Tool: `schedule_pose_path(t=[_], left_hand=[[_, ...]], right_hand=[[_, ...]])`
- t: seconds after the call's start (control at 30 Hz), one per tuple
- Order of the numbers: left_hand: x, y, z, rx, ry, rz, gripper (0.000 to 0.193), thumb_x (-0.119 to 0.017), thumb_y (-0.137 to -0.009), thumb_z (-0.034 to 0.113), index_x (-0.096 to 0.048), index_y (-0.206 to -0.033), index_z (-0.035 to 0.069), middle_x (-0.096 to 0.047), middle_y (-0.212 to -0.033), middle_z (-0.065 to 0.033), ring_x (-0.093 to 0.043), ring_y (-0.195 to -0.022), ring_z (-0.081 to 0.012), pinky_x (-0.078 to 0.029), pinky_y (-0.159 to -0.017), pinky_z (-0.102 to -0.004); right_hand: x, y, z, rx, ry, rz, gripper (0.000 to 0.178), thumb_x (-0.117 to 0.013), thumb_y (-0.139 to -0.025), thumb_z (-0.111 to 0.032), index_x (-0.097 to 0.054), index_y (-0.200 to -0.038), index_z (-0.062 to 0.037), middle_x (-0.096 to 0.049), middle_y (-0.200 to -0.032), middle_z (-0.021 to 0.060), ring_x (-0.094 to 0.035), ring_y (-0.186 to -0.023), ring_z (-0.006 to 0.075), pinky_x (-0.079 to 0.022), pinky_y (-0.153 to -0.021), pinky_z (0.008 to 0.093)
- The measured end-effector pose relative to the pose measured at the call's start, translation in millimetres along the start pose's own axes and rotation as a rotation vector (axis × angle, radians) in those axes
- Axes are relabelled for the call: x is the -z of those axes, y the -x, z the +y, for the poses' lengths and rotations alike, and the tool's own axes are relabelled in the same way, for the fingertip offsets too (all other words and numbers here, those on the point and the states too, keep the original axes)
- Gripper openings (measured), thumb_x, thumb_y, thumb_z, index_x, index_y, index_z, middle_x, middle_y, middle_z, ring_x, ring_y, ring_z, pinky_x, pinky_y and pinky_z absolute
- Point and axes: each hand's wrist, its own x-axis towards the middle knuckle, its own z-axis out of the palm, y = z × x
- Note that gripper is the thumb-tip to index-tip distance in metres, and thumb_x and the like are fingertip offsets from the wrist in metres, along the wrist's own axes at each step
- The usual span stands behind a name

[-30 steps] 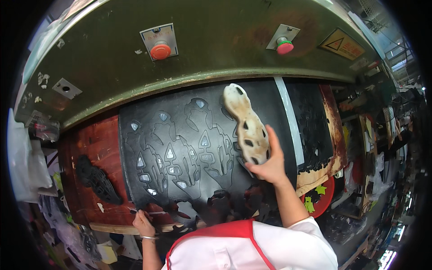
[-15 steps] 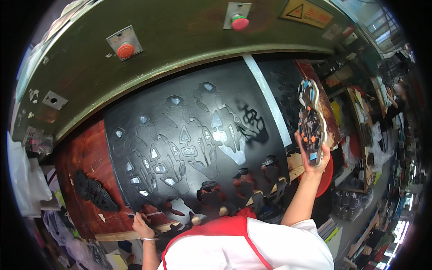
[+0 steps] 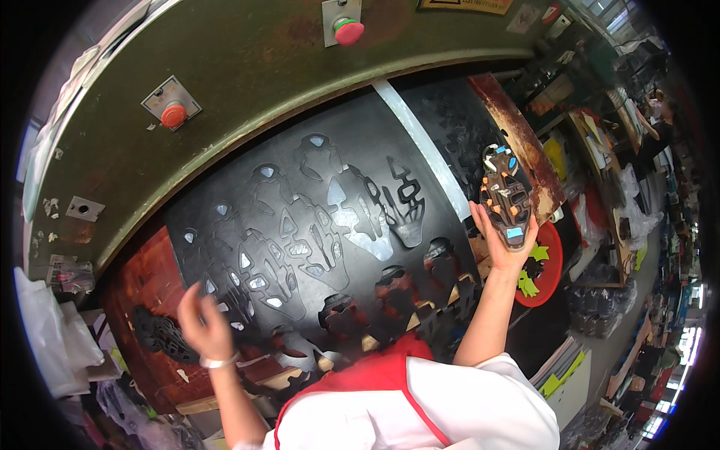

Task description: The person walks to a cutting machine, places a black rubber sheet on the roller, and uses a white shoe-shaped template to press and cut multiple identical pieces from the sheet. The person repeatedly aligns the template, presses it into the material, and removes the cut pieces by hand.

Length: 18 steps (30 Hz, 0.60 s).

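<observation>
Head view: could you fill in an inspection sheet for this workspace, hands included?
Surface: black sheet with sole-shaped outlines and ragged cut-outs along its near edge, lying on a reddish board.
Job's things: sole-shaped die, dark, orange and blue blocks facing the camera.
Clutter: dark openwork piece on the board's left; green scraps in a red basin at right.
Grippers (bare hands): right hand grips the die's near end; left hand blurred, no object visible in it.
Cables: nothing seen clearly.
Surroundings: green machine front with two red buttons; another person, far right.
</observation>
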Motion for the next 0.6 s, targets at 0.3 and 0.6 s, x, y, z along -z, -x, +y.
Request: schedule_pose_path(t=[0.3, 0.6], left_hand=[[-211, -25, 186, -1.227, -0.089, -0.68, 0.025, -0.057, -0.079, 0.014, -0.068, -0.101, 0.015, -0.05, -0.135, -0.0132, -0.037, -0.134, -0.0315, -0.021, -0.111, -0.0618], [-135, -10, 123, -1.085, -0.287, -0.829, 0.033, -0.065, -0.078, 0.023, -0.062, -0.103, 0.002, -0.061, -0.111, -0.0154, -0.055, -0.112, -0.0282, -0.036, -0.105, -0.0503]], right_hand=[[-9, 7, -1, -0.036, -0.228, 0.02, 0.083, -0.055, -0.083, -0.039, -0.021, -0.148, 0.0014, -0.005, -0.153, 0.0301, -0.002, -0.14, 0.0511, -0.021, -0.115, 0.0573], [-11, 19, 23, 0.14, 0.601, 0.069, 0.055, -0.062, -0.085, -0.016, -0.043, -0.132, 0.0043, -0.053, -0.128, 0.0225, -0.053, -0.12, 0.0355, -0.04, -0.106, 0.0564]])
